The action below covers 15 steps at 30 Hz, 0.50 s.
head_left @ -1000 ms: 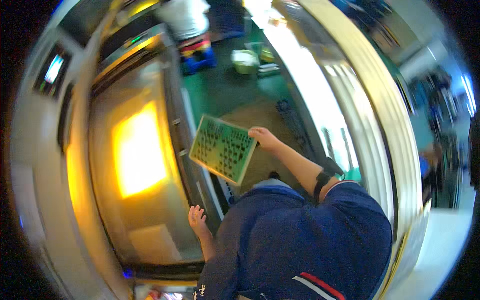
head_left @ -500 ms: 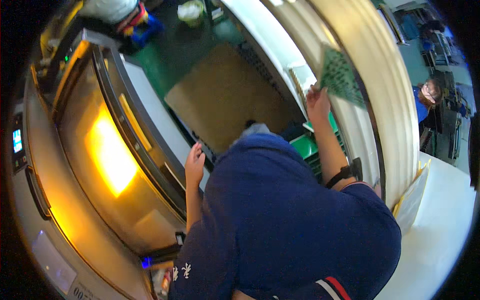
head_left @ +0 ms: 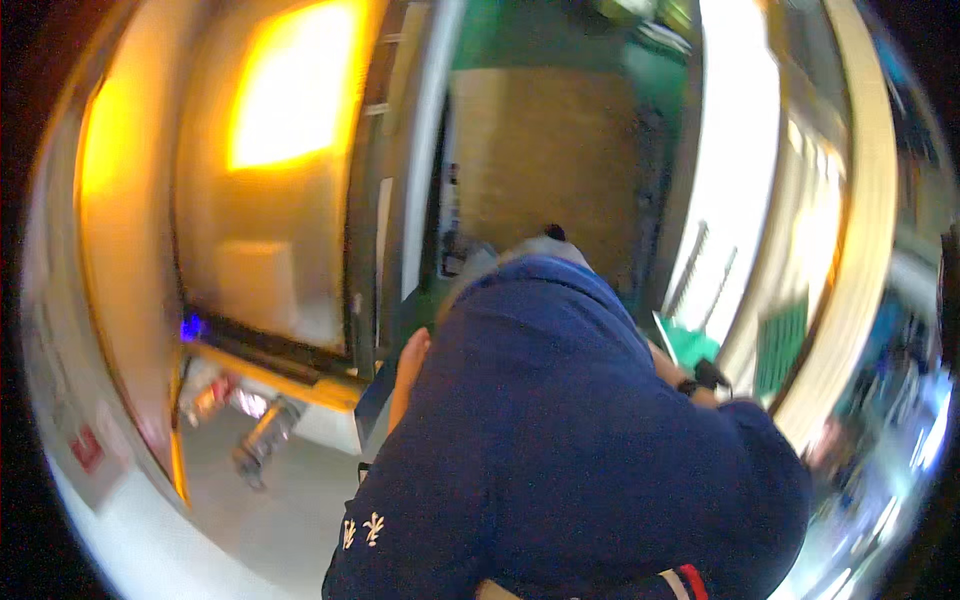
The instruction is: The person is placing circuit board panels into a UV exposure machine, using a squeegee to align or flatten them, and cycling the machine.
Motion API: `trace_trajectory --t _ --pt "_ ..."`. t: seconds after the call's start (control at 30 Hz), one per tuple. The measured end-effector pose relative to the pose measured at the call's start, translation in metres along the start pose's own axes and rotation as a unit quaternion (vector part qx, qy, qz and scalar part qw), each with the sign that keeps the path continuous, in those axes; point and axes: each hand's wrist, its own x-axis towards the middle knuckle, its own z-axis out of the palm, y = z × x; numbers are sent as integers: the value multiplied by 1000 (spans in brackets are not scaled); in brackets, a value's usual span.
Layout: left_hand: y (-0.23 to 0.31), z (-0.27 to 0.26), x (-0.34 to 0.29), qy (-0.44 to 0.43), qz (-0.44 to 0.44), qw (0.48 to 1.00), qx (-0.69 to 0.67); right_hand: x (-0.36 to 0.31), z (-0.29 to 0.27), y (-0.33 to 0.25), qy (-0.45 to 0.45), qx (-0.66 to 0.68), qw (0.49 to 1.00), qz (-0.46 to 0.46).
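My left hand [head_left: 413, 350] hangs beside my body, left of my dark blue shirt. It is blurred and partly covered, so its fingers are hard to make out, and nothing shows in it. On the right, part of my forearm [head_left: 664, 362] with a black wristband [head_left: 710, 376] comes out past the shirt; my right hand itself is hidden behind my body. Close to that arm lies a green sheet-like piece [head_left: 690, 345] with a pale edge. Farther right, a flat green panel [head_left: 783, 345] stands against the cream-coloured frame.
A machine with a glowing yellow window [head_left: 295, 90] fills the left side. Brown matting [head_left: 550, 150] covers the floor ahead. To the right runs a bright white surface [head_left: 735, 150] with dark slotted strips [head_left: 690, 265]. A blurred person [head_left: 835, 445] is at far right.
My view has swung round, and the machine now stands more upright at left. My right hand, earlier raised at the green panel, has gone out of sight behind my body. My left hand sits lower.
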Motion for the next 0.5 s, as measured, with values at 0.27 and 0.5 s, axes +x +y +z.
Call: trace_trajectory --t 0.27,0.5 --pt "34 42 -88 124 -190 959 -172 30 -62 -185 91 -208 974 -9" --pt "59 34 -85 227 -195 929 -216 96 -39 -394 76 -242 954 -161"
